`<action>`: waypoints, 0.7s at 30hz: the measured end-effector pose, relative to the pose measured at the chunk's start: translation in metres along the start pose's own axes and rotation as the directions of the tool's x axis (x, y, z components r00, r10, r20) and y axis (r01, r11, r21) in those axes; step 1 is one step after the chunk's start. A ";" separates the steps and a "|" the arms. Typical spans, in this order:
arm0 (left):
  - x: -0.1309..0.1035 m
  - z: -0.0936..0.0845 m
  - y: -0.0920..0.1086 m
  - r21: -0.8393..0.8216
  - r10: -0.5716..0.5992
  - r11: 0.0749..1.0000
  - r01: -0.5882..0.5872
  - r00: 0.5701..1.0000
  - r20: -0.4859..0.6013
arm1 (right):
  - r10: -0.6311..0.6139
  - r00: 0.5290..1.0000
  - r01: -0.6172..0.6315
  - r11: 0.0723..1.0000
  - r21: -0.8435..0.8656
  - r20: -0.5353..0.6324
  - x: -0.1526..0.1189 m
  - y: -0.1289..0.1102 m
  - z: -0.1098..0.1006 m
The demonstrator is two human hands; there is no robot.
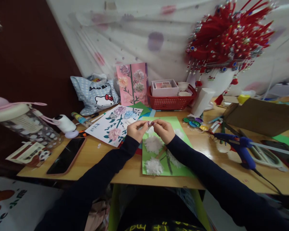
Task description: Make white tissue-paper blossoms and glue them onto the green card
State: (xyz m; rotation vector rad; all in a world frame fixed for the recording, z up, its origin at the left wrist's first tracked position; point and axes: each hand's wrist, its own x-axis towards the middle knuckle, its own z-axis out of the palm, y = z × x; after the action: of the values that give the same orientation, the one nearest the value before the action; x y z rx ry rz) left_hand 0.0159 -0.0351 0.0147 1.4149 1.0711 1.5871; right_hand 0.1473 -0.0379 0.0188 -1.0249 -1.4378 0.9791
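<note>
A small white scrap [150,123] is pinched, ideally lightly, by left hand [136,129] and right hand [164,129] near the light-green paper's [177,122] far edge.

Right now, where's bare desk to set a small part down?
Left: between the phone and the left sleeve. Right: between the green sheet and the glue gun, beyond the right sleeve. Crowded: the back, with bag, pink card and red basket.

2 long navy sleeves [199,160], black top [156,207], yellow lettering [157,227], dark-red nail polish [153,123].
</note>
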 end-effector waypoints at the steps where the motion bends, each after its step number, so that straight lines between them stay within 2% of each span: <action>1: 0.000 0.000 0.000 0.000 -0.003 1.000 0.003 1.000 -0.002 | 0.004 1.000 -0.004 1.000 0.006 0.000 0.000 0.000 0.000; 9: 0.001 -0.002 -0.004 0.032 0.027 0.999 -0.027 1.000 0.015 | 0.020 1.000 -0.020 0.999 0.029 -0.006 0.000 -0.003 0.000; 15: 0.002 -0.003 -0.007 0.054 0.081 0.995 -0.082 0.996 0.035 | -0.028 0.999 0.025 0.997 -0.070 -0.038 0.000 -0.005 0.000; 21: 0.002 -0.002 -0.007 0.068 0.085 0.994 -0.087 0.996 0.026 | -0.064 0.997 0.059 0.993 -0.105 -0.045 0.000 -0.001 -0.001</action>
State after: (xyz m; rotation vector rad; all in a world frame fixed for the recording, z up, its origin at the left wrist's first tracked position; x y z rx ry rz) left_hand 0.0136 -0.0312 0.0088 1.5401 1.0731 1.6037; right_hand 0.1482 -0.0382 0.0200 -1.0658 -1.4841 0.8374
